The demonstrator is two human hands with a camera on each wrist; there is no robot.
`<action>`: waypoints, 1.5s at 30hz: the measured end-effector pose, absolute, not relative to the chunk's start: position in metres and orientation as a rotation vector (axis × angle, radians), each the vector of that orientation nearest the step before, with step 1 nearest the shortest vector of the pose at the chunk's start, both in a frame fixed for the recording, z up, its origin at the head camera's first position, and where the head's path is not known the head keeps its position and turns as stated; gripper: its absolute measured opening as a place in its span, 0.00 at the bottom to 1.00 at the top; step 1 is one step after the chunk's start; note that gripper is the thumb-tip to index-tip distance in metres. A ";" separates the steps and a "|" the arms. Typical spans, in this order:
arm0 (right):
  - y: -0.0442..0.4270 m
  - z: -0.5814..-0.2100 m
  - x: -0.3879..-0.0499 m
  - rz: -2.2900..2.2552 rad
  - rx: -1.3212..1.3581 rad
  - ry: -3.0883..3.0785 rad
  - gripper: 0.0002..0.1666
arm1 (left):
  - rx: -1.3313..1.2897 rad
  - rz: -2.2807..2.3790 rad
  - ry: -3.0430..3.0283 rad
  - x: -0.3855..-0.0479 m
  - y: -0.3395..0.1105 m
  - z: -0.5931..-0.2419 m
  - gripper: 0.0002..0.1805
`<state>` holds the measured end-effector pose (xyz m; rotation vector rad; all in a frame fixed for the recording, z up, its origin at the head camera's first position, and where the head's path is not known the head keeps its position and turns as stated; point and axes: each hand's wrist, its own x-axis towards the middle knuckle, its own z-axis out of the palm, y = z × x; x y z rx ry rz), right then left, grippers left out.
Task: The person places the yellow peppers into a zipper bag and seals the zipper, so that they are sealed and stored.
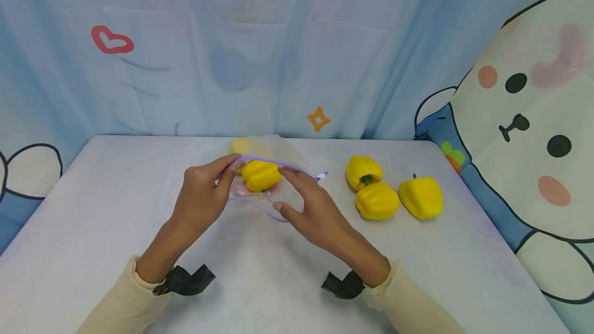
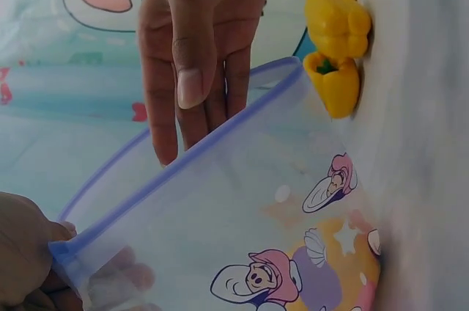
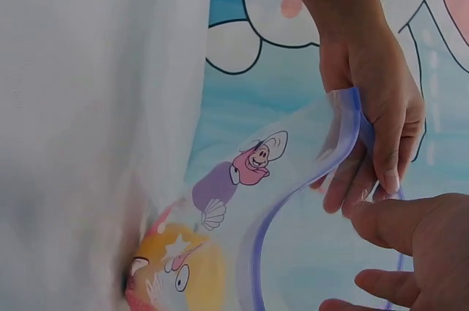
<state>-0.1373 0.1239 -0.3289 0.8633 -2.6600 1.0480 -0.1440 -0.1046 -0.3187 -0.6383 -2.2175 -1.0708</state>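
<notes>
A clear zip bag [image 1: 297, 205] with a purple rim and cartoon prints is held up over the table, its mouth spread apart. My left hand [image 1: 204, 184] pinches the bag's rim at its left end, as the right wrist view also shows. Inside the bag a yellow bell pepper [image 1: 261, 175] shows through the mouth, with more yellow [image 1: 241, 145] behind the clear plastic. At the mouth's right side is my right hand [image 1: 315, 205], fingers extended and thumb apart, gripping nothing. In the left wrist view the right hand's fingers [image 2: 163, 105] hang at the opening.
Three yellow bell peppers stand right of the bag: one at the back [image 1: 363, 171], one in front of it [image 1: 378, 201] and one farther right [image 1: 421, 197]. A white cloth covers the table [image 1: 139, 220]. A blue cartoon curtain [image 1: 260, 55] hangs behind.
</notes>
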 end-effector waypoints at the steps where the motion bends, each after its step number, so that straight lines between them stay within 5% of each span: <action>1: 0.124 -0.329 -0.137 1.071 0.897 -2.647 0.37 | -0.626 -1.079 -2.215 -0.144 -0.105 -0.318 0.13; 12: 0.143 -0.330 -0.133 1.379 1.231 -2.286 0.19 | -0.540 -1.171 -2.202 -0.144 -0.105 -0.320 0.13; 45: 0.290 -0.366 -0.151 1.177 0.449 -2.464 0.25 | -0.577 -1.137 -2.263 -0.144 -0.107 -0.317 0.15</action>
